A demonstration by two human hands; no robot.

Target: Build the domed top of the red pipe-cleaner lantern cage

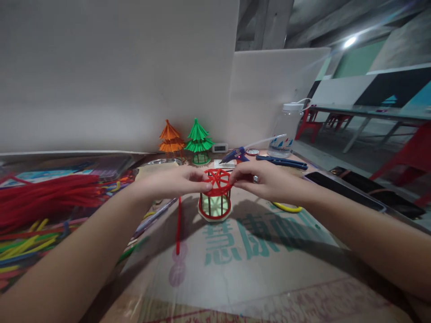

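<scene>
Pinches the little cage (215,193) by its red top ring: with the thumb and fingers of the left hand (190,179) closed on the left edge, with those of the right hand (254,177) closed on the right edge. Holds it upright over the printed sheet (256,287), straight ahead and between the two hands. Shows red strips crossing inside the top ring and, below, dark posts running down to a red lower ring on a pale, many-sided base. Has a red stick (178,229) lying just left of the cage, and a curved yellow strip (288,208) under the right wrist. Faces, beyond the hands, a blue glue gun (234,155), a dark blue tool (282,161) and a clear bottle (286,128). Sees, against the white board (117,76), an orange tree (170,139) beside a green tree (198,140). Has, past the left forearm, a blurred bundle of red stems (50,197). Has, by the right forearm, a phone (343,190) lying flat.
</scene>
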